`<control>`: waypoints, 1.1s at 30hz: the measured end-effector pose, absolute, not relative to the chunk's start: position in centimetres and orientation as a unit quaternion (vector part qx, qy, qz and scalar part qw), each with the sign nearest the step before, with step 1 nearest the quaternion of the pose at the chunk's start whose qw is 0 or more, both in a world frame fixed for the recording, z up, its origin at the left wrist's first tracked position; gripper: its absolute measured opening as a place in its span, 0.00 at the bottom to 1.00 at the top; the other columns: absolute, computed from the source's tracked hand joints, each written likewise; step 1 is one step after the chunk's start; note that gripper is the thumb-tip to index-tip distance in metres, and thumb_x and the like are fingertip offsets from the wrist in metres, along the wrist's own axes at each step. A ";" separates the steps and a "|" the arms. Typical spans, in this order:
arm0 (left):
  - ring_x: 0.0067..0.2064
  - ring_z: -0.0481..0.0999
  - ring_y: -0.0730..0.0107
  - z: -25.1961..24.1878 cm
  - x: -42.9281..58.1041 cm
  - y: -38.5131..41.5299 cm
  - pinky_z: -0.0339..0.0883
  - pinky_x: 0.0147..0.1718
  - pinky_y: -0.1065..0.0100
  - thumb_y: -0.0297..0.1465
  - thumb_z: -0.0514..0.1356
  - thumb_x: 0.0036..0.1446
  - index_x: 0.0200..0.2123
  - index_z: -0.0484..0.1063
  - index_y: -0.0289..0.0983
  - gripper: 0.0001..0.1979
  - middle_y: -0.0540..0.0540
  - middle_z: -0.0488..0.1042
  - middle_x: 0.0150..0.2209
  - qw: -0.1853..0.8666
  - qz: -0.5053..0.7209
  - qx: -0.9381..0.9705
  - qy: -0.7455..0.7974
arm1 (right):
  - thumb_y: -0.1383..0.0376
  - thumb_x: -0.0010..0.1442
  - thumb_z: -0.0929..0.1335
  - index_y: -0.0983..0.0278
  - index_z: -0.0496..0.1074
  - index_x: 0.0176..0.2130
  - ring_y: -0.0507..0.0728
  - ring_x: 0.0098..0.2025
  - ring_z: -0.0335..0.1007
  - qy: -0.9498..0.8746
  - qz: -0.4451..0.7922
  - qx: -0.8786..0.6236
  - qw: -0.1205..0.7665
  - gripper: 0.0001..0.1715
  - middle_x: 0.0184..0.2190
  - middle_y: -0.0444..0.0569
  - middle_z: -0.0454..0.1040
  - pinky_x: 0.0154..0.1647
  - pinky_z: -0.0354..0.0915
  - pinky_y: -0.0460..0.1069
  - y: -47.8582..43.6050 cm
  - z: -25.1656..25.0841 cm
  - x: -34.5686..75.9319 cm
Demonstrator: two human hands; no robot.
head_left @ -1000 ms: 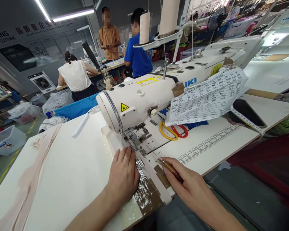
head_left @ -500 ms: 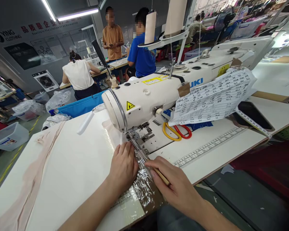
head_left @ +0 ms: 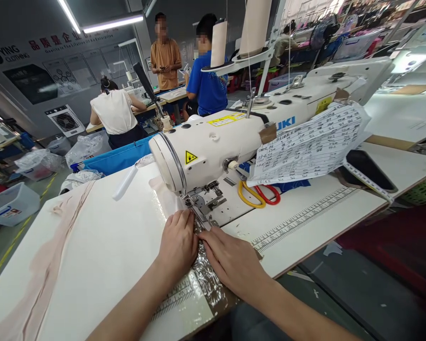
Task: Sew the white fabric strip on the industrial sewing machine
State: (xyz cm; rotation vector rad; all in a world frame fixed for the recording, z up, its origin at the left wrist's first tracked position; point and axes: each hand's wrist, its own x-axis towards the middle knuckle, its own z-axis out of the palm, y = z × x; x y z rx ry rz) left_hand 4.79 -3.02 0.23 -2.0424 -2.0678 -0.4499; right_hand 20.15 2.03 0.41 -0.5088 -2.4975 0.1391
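My left hand (head_left: 179, 241) rests on the sewing bed just in front of the needle area of a white sewing machine (head_left: 206, 142). Its fingers are bent and pressed together; what lies under them is hidden. Close beside it, my right hand (head_left: 230, 258) has its fingertips pinched near the left thumb and the metal guide (head_left: 200, 218). A small brown end (head_left: 258, 252) shows past the right hand's outer side, perhaps a tool handle. Pale thin fabric (head_left: 163, 192) lies left of the needle. Shiny clear tape (head_left: 208, 279) covers the table edge below both hands.
Yellow- and red-handled scissors (head_left: 252, 195) lie right of the needle. Handwritten paper (head_left: 305, 147) hangs from the machine. A dark phone (head_left: 369, 170), a white-handled tool (head_left: 125, 183) and long pink fabric (head_left: 53, 255) are on the table (head_left: 102, 246). Other people stand and sit behind.
My right hand has moved left and forward, up against the left hand. The wooden-handled tool that showed in it is now mostly hidden. My left hand has barely shifted.
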 end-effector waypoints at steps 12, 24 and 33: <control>0.47 0.69 0.57 0.3 4.0 -2.6 0.69 0.46 0.56 0.21 0.49 0.56 0.51 0.67 0.32 0.19 0.38 0.70 0.48 0.098 -0.165 -0.686 -0.702 | 0.79 0.55 0.67 0.68 0.69 0.43 0.60 0.30 0.72 -0.946 -0.005 -0.272 0.178 0.16 0.34 0.53 0.72 0.26 0.62 0.50 1.0 0.3 19.0; 0.51 0.70 0.56 0.3 1.8 -2.6 0.67 0.48 0.53 0.24 0.50 0.59 0.49 0.70 0.32 0.16 0.39 0.74 0.49 0.102 -0.203 -0.692 -0.685 | 0.72 0.64 0.62 0.67 0.71 0.48 0.57 0.30 0.70 -0.934 0.102 -0.227 0.256 0.15 0.36 0.52 0.74 0.27 0.60 0.48 1.6 0.4 20.6; 0.47 0.72 0.61 -0.1 -1.0 -1.9 0.66 0.48 0.59 0.27 0.50 0.54 0.41 0.74 0.35 0.15 0.43 0.76 0.43 0.069 -0.345 -0.584 -0.731 | 0.66 0.69 0.56 0.68 0.67 0.50 0.50 0.20 0.58 -0.828 0.346 -0.254 0.360 0.17 0.28 0.45 0.70 0.21 0.57 0.45 7.7 -1.2 23.8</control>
